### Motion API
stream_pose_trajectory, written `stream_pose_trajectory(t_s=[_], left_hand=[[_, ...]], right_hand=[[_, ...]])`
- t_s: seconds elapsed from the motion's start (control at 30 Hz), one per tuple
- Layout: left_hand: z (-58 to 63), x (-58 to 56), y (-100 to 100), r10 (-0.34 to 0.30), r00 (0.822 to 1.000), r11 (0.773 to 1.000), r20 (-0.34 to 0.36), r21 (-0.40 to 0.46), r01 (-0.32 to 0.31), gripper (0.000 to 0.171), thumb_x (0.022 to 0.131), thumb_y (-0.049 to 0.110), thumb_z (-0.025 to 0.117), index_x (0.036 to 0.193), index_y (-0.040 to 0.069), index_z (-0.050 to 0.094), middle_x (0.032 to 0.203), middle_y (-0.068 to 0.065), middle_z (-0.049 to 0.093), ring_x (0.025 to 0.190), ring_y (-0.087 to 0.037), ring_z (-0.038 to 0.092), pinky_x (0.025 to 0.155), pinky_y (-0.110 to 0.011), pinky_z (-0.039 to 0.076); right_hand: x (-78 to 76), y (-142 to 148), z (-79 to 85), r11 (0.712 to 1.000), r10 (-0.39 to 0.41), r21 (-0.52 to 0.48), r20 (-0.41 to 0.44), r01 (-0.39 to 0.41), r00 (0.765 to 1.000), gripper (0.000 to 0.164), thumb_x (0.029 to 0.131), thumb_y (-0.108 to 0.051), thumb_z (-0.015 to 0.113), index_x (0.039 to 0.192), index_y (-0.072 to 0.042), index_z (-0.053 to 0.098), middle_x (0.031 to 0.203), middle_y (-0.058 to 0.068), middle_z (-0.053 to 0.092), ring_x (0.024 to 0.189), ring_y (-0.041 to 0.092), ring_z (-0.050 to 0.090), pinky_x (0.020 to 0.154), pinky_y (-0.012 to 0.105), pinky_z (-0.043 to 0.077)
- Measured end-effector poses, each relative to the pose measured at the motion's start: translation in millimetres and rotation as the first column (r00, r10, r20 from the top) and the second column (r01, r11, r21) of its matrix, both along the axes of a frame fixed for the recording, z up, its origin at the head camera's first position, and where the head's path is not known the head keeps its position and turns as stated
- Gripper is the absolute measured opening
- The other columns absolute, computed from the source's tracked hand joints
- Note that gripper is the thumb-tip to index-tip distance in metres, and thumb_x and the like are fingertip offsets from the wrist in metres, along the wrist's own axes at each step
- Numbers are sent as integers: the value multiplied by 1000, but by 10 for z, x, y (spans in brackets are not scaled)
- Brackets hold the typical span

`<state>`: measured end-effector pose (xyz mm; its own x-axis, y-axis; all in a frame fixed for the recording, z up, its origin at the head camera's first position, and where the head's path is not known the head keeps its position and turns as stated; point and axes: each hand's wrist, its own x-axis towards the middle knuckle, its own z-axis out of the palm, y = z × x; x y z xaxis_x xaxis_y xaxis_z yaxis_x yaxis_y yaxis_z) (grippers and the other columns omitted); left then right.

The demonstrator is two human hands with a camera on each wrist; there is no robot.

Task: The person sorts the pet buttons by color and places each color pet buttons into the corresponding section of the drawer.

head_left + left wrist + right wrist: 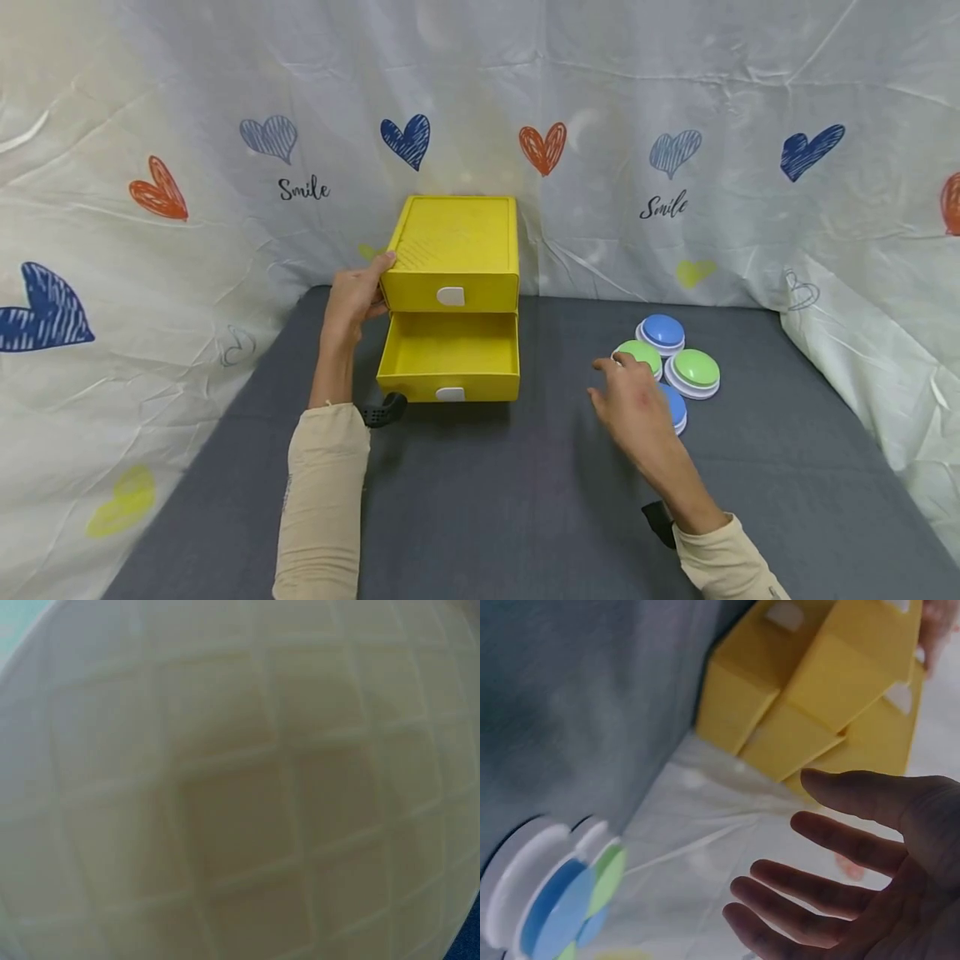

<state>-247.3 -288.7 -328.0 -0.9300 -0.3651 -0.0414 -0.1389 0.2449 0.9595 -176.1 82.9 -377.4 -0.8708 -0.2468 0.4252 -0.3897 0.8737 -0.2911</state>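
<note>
A yellow drawer unit (457,237) stands at the back of the table, its upper drawer (416,293) closed and its lower drawer (487,388) pulled out with nothing inside. My left hand (351,298) grips the unit's upper left side, thumb on the top edge and fingers against the side wall. Beside several round push buttons, my right hand (636,408) is held with relaxed, spread fingers and holds nothing. It overlaps a green button (637,354) and the near blue button (675,407) in the head view. A pale gridded surface (232,817) fills the left wrist view, blurred.
Another blue button (663,329) and a green button (696,367) complete the cluster on the right of the dark grey tabletop (480,500). A white cloth backdrop (465,67) printed with hearts hangs behind the table and along its sides.
</note>
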Motion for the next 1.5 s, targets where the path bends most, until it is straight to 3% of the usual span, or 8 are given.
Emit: stream_pose_trajectory(t_s=[0.17, 0.37, 0.6, 0.77, 1.0, 1.2, 1.37, 1.5], left_hand=[[-15, -3, 15, 0, 1000, 1000, -10, 8, 0, 73, 71, 70, 58, 103, 5, 66, 106, -11, 65, 89, -15, 65, 69, -26, 53], [-26, 0, 15, 12, 1000, 1000, -6, -7, -12, 68, 70, 71, 59, 82, 4, 63, 98, -8, 67, 81, -13, 66, 66, -25, 53], [-13, -1, 6, 19, 1000, 1000, -4, -9, -19, 67, 69, 71, 59, 81, 5, 63, 94, -5, 67, 79, -13, 66, 67, -26, 53], [-10, -1, 10, 16, 1000, 1000, -3, -7, -16, 65, 69, 70, 60, 77, 6, 61, 89, -4, 67, 75, -13, 66, 64, -25, 53], [4, 13, 9, 22, 1000, 1000, 4, -1, -22, 70, 69, 71, 59, 89, 4, 65, 98, -8, 67, 79, -13, 66, 67, -26, 53], [10, 17, 0, 25, 1000, 1000, 5, 2, -25, 66, 70, 70, 60, 83, 5, 63, 91, -5, 67, 77, -13, 66, 66, -25, 53], [2, 11, 8, 16, 1000, 1000, 0, 15, -16, 70, 70, 69, 60, 97, 5, 64, 95, -6, 66, 83, -14, 65, 65, -24, 53], [5, 10, 8, 13, 1000, 1000, -3, 24, -12, 69, 71, 69, 60, 94, 4, 65, 97, -7, 66, 84, -15, 65, 66, -25, 53]], right_hand=[[-69, 220, -101, 999, -37, 32, 39, 35, 999, 38, 67, -11, 77, 103, -3, 67, 104, 21, 60, 84, 42, 58, 68, 51, 46], [-108, 449, -193, 995, -86, 58, 142, 78, 986, 50, 67, -17, 80, 112, -4, 62, 110, 27, 56, 88, 47, 55, 67, 58, 44], [-160, 626, -262, 991, -128, 73, 272, 112, 954, 71, 69, -26, 80, 129, -7, 46, 109, 28, 52, 91, 48, 52, 65, 62, 42], [-205, 712, -302, 989, -143, 86, 341, 120, 929, 77, 69, -28, 80, 133, -6, 42, 109, 31, 50, 93, 50, 51, 66, 62, 41], [-242, 761, -332, 992, -120, 82, 349, 97, 929, 75, 70, -27, 79, 130, 0, 43, 109, 34, 48, 93, 53, 50, 69, 61, 42], [-254, 732, -365, 995, -98, 65, 371, 79, 923, 66, 70, -22, 79, 125, 1, 49, 106, 32, 50, 91, 50, 51, 70, 58, 42], [-275, 714, -388, 996, -73, 75, 353, 50, 933, 55, 71, -16, 78, 116, 5, 55, 97, 30, 54, 88, 48, 52, 71, 56, 42], [-285, 702, -399, 996, -65, 84, 327, 40, 943, 45, 71, -14, 77, 107, 7, 59, 92, 29, 55, 84, 48, 51, 70, 56, 42]])
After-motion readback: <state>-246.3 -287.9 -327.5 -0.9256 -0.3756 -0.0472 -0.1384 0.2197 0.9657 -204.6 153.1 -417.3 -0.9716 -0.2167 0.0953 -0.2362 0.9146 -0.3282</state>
